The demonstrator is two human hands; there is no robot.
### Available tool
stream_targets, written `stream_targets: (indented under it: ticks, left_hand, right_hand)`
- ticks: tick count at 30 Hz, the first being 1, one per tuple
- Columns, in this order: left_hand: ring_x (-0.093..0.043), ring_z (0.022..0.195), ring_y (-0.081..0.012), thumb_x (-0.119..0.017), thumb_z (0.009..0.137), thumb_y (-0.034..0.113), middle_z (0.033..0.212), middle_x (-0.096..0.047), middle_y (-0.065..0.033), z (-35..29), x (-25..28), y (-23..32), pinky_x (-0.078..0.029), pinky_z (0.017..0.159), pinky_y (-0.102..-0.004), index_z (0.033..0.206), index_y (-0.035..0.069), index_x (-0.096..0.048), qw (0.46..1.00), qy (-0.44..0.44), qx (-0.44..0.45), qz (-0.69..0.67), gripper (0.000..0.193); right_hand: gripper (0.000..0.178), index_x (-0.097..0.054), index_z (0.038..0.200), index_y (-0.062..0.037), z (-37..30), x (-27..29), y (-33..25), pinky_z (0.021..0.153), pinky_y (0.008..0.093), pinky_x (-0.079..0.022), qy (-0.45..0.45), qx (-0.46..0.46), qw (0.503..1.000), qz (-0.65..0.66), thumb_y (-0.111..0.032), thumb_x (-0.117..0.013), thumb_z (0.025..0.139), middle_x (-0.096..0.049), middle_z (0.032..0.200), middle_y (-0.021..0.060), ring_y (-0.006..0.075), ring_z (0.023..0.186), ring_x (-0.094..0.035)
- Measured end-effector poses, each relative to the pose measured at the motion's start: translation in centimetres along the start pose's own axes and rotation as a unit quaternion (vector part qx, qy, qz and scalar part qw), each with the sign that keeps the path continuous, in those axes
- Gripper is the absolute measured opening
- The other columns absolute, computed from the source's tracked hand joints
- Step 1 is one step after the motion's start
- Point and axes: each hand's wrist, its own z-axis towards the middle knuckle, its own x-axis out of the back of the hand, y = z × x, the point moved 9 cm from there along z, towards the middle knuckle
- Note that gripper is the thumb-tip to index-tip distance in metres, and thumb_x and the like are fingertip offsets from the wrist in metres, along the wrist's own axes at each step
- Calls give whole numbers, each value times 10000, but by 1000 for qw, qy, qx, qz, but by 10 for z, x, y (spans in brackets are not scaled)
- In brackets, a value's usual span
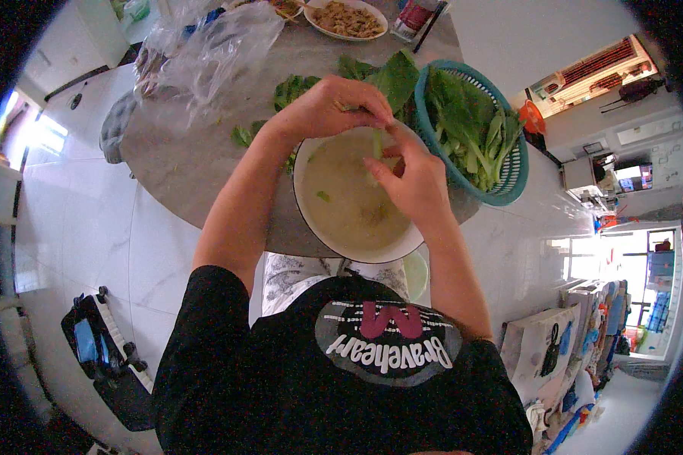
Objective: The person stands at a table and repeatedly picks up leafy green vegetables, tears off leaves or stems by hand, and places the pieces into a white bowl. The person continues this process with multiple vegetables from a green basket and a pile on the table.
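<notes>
Above a white basin [311, 216] with a dark rim, both my hands come together. The basin holds cloudy water with a few small green bits [323, 196] in it. My left hand [334, 110] is closed, its fingertips pinching near the top of a pale green vegetable stalk [377, 144]. Close against it, my right hand [411, 171] has thumb and fingers curled around the same stalk. Part of the stalk is hidden by the fingers. Large green leaves [395, 78] lie on the table just beyond my hands.
A teal plastic basket [514, 182] full of leafy greens [470, 129] stands on the right of the grey table [174, 167]. Crumpled clear plastic bags [212, 61] lie far left. A white plate of food [347, 19] and a packet [415, 19] sit at the far edge.
</notes>
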Motion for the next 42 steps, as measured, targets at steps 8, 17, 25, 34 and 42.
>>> stream_targets:
  ticks: [8,17,25,34,42]
  left_hand:
    - [-621,960,-161,-630,847,30,991,-688,-65,-3,11,-3,-491,867,-305,1005,37,-690,995,66,-24,-71,168]
    - [-610,939,-126,-642,849,37,970,-681,-72,-9,3,-22,-484,862,-297,1003,20,-679,988,6,108,-112,159]
    - [-571,960,-159,-730,781,88,1041,-615,-45,-20,45,-48,-456,898,-321,1215,38,-536,946,233,33,-223,478]
    - [-585,989,-155,-761,764,194,1080,-641,-68,-25,1,-58,-468,893,-322,1186,27,-564,942,22,252,-222,495]
    - [-601,903,-115,-754,768,135,982,-656,-25,-18,5,-46,-493,826,-294,1062,43,-651,955,56,207,-205,325]
  right_hand:
    - [283,-562,1055,-4,-6,-29,5,730,494,-510,-134,5,965,-224,-103,-538,790,-647,871,233,412,823,-627]
    - [304,-522,1082,-33,-16,-44,2,685,509,-483,-308,-28,916,-254,-80,-552,784,-648,831,209,387,791,-628]
    - [205,-515,1030,-18,-4,-22,18,660,466,-459,-112,-25,993,-29,-148,-554,877,-611,782,219,403,756,-597]
    - [193,-548,1032,6,-5,-28,20,601,391,-453,-134,22,982,131,-100,-560,870,-599,788,82,217,643,-587]
    - [273,-654,830,-6,-9,-48,29,674,459,-470,-273,-89,956,-64,-250,-535,861,-641,769,202,387,744,-621]
